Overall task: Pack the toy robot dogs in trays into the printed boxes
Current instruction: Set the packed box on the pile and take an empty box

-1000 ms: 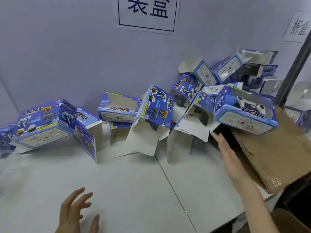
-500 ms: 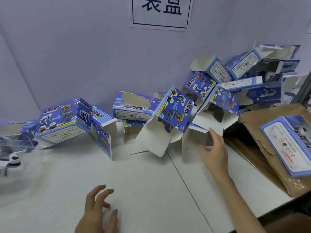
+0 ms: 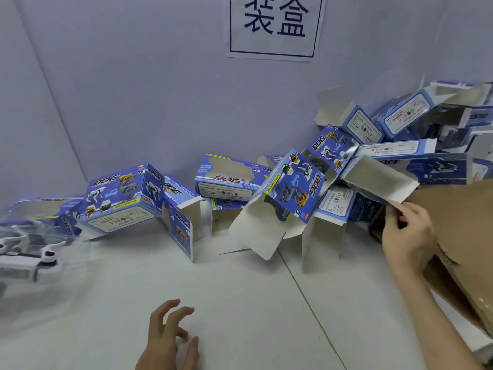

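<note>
Two bare grips in shot. The left grip (image 3: 168,343) shows slim fingers, a thumb and just the start of a wrist before the bottom edge cuts it off. The right grip (image 3: 405,236) brings more with it: a slender forearm (image 3: 437,324), uncovered all the way to the frame's lower corner.

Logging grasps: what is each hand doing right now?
Left hand: open, holding nothing.
Right hand: pinching a printed box flap.
</note>
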Action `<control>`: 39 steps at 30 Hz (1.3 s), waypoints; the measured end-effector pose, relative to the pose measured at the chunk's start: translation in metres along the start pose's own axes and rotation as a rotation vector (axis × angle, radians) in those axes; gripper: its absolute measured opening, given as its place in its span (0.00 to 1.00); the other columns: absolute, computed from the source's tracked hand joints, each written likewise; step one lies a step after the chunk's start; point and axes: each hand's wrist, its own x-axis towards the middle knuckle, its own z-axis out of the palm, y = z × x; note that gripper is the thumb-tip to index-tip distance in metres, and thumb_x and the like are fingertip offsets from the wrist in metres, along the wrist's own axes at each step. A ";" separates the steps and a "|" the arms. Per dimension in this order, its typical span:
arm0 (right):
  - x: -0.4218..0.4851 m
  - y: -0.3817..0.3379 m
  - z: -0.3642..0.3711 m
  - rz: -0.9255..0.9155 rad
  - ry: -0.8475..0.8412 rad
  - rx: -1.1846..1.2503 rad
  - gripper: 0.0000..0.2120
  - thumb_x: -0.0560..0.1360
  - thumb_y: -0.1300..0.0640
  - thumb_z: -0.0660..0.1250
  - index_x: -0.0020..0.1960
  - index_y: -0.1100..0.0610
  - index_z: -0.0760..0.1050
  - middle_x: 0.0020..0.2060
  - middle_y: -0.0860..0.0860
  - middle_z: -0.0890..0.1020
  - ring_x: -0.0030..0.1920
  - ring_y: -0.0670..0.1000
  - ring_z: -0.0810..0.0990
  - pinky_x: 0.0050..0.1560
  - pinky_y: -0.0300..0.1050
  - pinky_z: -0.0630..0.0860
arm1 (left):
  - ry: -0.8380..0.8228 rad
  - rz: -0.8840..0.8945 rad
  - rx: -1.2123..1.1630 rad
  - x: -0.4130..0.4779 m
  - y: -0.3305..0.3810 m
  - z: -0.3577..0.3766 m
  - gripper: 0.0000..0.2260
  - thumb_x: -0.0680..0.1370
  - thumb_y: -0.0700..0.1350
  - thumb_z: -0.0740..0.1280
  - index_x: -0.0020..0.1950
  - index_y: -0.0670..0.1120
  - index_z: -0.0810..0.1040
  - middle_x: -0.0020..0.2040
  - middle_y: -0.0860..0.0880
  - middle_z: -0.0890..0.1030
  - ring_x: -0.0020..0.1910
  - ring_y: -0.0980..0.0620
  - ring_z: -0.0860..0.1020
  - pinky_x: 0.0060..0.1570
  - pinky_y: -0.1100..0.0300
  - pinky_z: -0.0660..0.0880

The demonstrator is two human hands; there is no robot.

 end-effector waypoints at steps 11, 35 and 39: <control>0.029 -0.074 -0.068 -0.225 0.240 0.338 0.14 0.83 0.45 0.62 0.39 0.45 0.68 0.37 0.49 0.73 0.36 0.45 0.68 0.42 0.33 0.65 | -0.023 -0.021 0.018 -0.008 0.000 -0.003 0.15 0.69 0.55 0.61 0.55 0.60 0.71 0.63 0.69 0.65 0.43 0.69 0.77 0.28 0.77 0.69; -0.106 -0.188 -0.142 -0.728 -0.799 0.414 0.22 0.76 0.42 0.65 0.69 0.42 0.73 0.68 0.36 0.70 0.72 0.43 0.64 0.70 0.33 0.58 | 0.103 -0.220 -0.299 -0.009 0.143 -0.056 0.51 0.53 0.63 0.76 0.74 0.64 0.59 0.63 0.72 0.64 0.67 0.68 0.66 0.60 0.73 0.65; -0.120 -0.182 -0.139 -0.721 -0.787 0.548 0.18 0.76 0.50 0.68 0.65 0.41 0.77 0.63 0.32 0.76 0.67 0.37 0.71 0.65 0.40 0.68 | 0.052 -0.229 -0.321 -0.019 0.148 -0.070 0.52 0.53 0.64 0.75 0.75 0.64 0.59 0.64 0.69 0.64 0.68 0.65 0.65 0.64 0.68 0.65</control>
